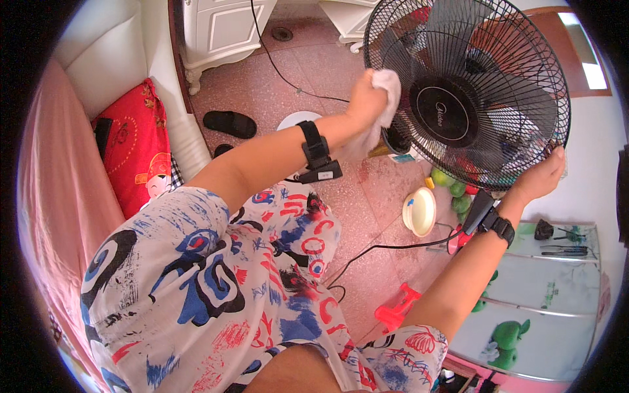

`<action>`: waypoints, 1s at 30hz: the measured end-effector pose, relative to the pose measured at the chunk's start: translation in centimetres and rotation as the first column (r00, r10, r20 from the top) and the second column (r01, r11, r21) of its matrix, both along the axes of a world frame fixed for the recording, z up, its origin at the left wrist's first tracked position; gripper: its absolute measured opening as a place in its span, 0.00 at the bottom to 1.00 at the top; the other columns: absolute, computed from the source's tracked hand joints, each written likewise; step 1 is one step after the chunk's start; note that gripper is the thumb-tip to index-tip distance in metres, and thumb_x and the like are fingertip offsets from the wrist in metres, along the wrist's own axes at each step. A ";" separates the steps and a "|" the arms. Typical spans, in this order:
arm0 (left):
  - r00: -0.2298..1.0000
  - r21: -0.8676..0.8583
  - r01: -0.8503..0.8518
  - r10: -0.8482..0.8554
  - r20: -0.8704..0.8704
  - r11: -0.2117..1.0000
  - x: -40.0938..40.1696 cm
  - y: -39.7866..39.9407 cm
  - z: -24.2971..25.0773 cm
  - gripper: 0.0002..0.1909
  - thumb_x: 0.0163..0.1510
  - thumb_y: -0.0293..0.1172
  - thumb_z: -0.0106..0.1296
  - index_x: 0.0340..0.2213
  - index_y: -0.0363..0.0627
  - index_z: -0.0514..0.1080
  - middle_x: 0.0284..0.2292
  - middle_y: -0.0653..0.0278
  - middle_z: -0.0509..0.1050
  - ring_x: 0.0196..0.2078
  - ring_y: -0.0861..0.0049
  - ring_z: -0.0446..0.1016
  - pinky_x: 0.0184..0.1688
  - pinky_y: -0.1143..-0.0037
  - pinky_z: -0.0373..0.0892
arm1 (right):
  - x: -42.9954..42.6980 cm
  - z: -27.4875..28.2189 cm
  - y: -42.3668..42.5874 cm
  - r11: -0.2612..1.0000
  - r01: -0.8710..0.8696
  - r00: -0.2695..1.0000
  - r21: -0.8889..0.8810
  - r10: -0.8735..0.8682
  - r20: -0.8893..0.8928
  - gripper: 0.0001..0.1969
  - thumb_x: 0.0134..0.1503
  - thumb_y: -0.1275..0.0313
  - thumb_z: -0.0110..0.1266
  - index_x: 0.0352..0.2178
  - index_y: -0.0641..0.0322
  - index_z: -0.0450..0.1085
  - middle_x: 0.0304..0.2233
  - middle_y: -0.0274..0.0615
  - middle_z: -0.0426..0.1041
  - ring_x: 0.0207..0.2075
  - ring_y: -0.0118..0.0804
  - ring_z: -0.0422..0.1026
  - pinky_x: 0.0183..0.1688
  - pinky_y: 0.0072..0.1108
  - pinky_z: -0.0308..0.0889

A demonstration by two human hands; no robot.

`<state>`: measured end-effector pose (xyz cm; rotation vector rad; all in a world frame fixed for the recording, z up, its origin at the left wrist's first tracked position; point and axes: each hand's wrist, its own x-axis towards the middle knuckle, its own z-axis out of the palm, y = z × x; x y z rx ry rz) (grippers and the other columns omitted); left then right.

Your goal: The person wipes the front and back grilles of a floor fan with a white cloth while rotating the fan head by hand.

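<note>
A black Midea electric fan (441, 113) faces me at the upper right, its round wire grille and dark blades tilted in view. My left hand (366, 100) is closed around a crumpled whitish cloth (391, 91), held up against the grille's left side. The cloth's lower part hangs blurred below the wrist. At the grille's lower right rim, my right hand (538, 174) grips the edge, with the thumb and fingers partly hidden from view. A black strap with a small device sits on each wrist.
A black cord (403, 246) runs over the pinkish floor. A cream basin (419, 216), green round fruit (460, 204) and a red plastic stool (399, 307) stand below the fan. Left are black slippers (230, 124), a white cabinet (228, 32) and a red cushion (135, 142). A glossy cabinet (535, 290) stands right.
</note>
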<state>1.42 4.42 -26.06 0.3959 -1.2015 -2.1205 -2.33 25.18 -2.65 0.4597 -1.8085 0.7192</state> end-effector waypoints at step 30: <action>0.987 0.347 0.160 -0.157 -0.038 0.924 0.0 0.7 1.8 0.11 0.47 0.22 0.36 0.31 0.40 0.68 0.25 0.65 0.71 0.27 0.77 0.69 0.27 0.77 0.65 | -0.4 0.0 0.3 1.000 0.016 1.000 -0.001 -0.016 -0.007 0.24 0.55 0.56 0.39 0.39 0.70 0.69 0.40 0.52 0.71 0.41 0.47 0.69 0.46 0.28 0.60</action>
